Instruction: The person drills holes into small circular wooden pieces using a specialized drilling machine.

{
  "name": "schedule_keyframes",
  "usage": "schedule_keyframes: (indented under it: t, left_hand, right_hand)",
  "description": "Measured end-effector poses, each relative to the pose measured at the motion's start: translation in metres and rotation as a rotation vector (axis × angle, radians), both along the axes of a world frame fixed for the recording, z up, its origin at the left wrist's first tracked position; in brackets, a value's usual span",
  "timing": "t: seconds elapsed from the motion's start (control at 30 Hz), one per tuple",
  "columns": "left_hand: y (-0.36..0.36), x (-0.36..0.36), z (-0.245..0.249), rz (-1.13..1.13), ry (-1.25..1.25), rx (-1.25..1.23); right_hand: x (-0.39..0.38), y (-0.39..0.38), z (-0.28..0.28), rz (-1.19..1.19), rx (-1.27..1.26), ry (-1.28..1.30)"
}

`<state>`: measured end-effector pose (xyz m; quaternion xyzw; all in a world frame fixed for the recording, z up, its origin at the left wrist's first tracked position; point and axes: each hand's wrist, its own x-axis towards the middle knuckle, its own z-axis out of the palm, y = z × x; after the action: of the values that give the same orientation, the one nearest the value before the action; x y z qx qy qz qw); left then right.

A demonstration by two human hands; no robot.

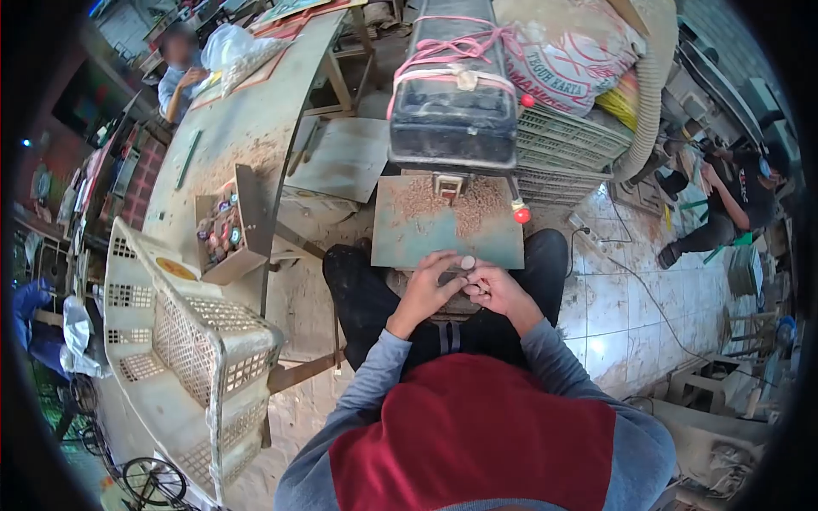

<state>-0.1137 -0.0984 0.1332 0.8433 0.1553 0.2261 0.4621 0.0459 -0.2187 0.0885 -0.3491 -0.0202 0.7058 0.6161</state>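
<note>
"Left hand (431, 288) first: how are its fingers?"

"Bent, with the tips at a small pale round piece (468, 262); I cannot tell whether they pinch it or only touch it"

"And the right hand (504, 295)?"

"Curled in, fingertips close to the lower side of the same piece. Which of the two bears it, I cannot tell either"

"Where is the piece, then?"

"Between the two hands, at the near edge of the green board (417, 243), about the middle of that edge. Wood shavings (477, 204) lie over the board's far half, thickest toward the far edge"

"What stands beyond them?"

"A dusty black machine (456, 128), at the board's far edge, with pink cord (452, 55) wound round it. A red ball (522, 216) shows at the board's right edge"

"And to the left?"

"A long table (264, 140). By its near end, along the right edge, sits an open cardboard box (245, 258) of small round things (220, 228). A green strip (187, 159) lies near the table's left edge, and a person (175, 81) is at the far left corner"

"Right side?"

"A slatted crate (562, 153) with a printed sack (562, 64) on top; farther off, another person (734, 194) sits"
</note>
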Motion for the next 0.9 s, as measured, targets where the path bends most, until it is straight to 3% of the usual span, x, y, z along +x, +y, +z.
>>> schedule_keyframes:
  t: [0.07,0.13,0.33,0.53,0.67,0.73,0.77,0.9]
  left_hand:
    - [-0.001,0.003,-0.001,-0.023,-0.015,0.116]
    - [-0.004,0.006,-0.004,-0.096,0.088,-0.217]
    - [-0.007,0.014,-0.014,-0.013,0.050,-0.008]
    - [-0.007,0.015,-0.027,0.042,0.031,-0.119]
    - [0.000,0.021,-0.047,0.190,-0.076,-0.133]
    - [0.009,0.026,-0.056,0.211,-0.092,-0.123]
    - [0.014,0.029,-0.061,0.269,-0.049,-0.077]
    - [0.041,0.047,-0.095,0.414,0.026,-0.020]
  right_hand:
    - [0.003,-0.005,0.002,0.035,-0.014,-0.070]
    - [0.004,-0.008,0.005,0.077,-0.031,-0.134]
    - [0.003,-0.010,0.011,0.123,-0.040,-0.184]
    - [-0.002,-0.012,0.000,0.195,-0.067,-0.228]
    - [-0.006,-0.009,0.003,0.064,-0.131,-0.221]
    - [-0.007,-0.007,-0.006,-0.248,-0.211,-0.178]
    - [-0.002,-0.008,-0.010,-0.315,-0.235,-0.036]
    - [0.019,-0.020,-0.028,-0.305,-0.204,0.211]
